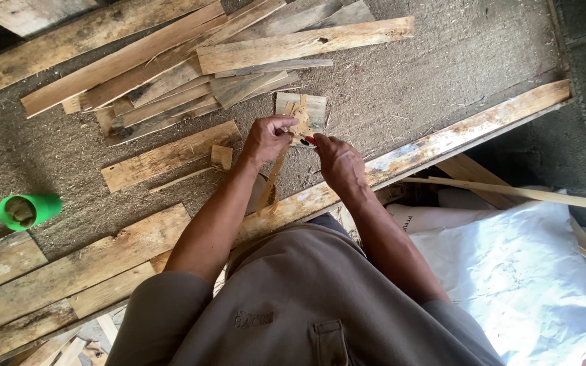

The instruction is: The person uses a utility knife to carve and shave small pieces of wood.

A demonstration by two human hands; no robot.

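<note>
Gripping a thin wood strip [274, 177] upright between them, the left hand [264, 139] pinches its top while the right hand [336, 163] clutches a red-tipped tool [308, 141] (near the workbench's [442, 61] front edge).

The pale tan wooden strip [274, 177] shows light grain against the grey-brown, sawdust-flecked work surface [442, 61]. The small red-handled tool [308, 141] is bright red. The round plastic cup [28, 211] is vivid green. The crumpled plastic sack [517, 278] is white, the person's shirt [306, 298] grey-brown.
</note>
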